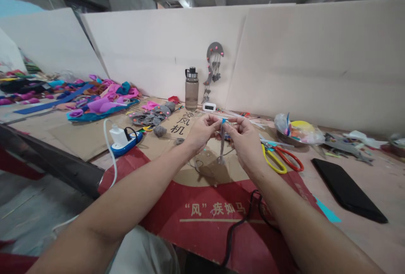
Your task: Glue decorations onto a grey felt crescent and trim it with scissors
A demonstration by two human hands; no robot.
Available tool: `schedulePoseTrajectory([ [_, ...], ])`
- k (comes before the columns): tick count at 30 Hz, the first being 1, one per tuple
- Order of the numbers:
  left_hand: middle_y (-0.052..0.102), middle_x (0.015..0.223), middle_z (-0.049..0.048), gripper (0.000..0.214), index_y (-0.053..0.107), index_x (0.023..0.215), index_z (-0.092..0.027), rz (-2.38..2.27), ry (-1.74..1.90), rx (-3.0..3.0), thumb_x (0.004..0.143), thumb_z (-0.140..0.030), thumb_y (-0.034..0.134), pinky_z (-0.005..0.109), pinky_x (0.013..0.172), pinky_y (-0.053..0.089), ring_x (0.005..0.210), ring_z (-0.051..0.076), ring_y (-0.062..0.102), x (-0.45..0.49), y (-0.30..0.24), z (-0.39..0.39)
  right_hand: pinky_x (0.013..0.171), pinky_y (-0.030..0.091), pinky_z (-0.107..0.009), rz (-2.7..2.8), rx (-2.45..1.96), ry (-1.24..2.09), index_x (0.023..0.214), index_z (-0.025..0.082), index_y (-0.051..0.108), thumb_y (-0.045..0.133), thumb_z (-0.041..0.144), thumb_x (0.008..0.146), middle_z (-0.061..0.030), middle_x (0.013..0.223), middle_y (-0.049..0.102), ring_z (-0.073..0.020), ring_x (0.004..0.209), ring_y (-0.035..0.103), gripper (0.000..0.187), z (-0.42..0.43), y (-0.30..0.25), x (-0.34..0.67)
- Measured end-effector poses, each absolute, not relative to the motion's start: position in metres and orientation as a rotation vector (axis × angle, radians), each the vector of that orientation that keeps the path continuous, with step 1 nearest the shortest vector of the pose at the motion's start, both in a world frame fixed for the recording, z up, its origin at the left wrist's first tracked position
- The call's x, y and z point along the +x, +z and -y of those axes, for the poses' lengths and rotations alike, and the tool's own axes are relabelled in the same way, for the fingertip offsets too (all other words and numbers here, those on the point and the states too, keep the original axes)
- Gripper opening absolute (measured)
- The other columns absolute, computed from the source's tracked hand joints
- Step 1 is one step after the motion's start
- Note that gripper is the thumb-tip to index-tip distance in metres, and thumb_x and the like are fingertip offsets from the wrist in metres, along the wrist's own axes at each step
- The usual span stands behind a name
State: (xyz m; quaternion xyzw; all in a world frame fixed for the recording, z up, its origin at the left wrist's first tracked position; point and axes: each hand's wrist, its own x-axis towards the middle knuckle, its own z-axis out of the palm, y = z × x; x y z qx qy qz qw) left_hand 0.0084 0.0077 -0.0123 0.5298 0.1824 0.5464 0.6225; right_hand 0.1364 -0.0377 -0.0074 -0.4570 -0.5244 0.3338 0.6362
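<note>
Both my hands meet above the cardboard-covered table [202, 181]. My left hand [201, 132] pinches the top of a thin grey felt strip [222, 143] that hangs down between the hands. My right hand [245, 141] is closed on the same strip from the right side. A small blue bit [224, 120] shows at the strip's top, between the fingertips. Grey felt pieces [152, 118] lie in a pile to the left of my hands. Scissors with yellow and red handles [280, 158] lie just right of my right hand.
A water bottle [191, 88] and a small white clock [209, 107] stand at the back panel, under a grey felt hanging [212, 67]. A power strip [123, 141] sits left, a bowl of scraps [292, 132] and a black flat case [346, 189] right. Colourful fabric [101, 101] is piled far left.
</note>
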Motion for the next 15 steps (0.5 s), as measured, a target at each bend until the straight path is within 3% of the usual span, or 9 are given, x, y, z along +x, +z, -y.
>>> schedulePoseTrajectory([
  [7,0.059,0.064,-0.0023,0.043,0.061,0.077,-0.013,-0.402,1.182,1.216,0.063,-0.045,0.087,0.021,0.051,0.04,0.053,0.007,0.051,0.0109,-0.0112,-0.0037,0.055,0.039,-0.026,1.328,-1.09,0.511,0.08,0.02,0.064,0.071,0.04,0.077,0.0061,0.06,0.047,-0.0107,0.056,0.043,0.021,0.0456,-0.0019,0.1357],
  [12,0.063,0.072,0.001,0.02,0.068,0.079,-0.012,-0.351,1.085,1.181,0.067,-0.024,0.078,0.023,0.06,0.044,0.062,0.008,0.055,0.0108,-0.0086,-0.0009,0.056,0.034,-0.027,1.308,-1.153,0.374,0.081,0.02,0.064,0.07,0.039,0.079,0.0065,0.06,0.044,-0.0107,0.056,0.039,0.02,0.0462,0.001,0.1417],
  [15,0.067,0.08,0.0035,0.021,0.07,0.084,-0.012,-0.394,1.045,1.21,0.067,-0.022,0.077,0.024,0.068,0.046,0.07,0.01,0.059,0.0101,-0.0098,-0.001,0.056,0.032,-0.027,1.285,-1.171,0.359,0.081,0.02,0.064,0.07,0.04,0.078,0.0074,0.059,0.042,-0.0106,0.056,0.037,0.021,0.0453,0.0019,0.1445],
])
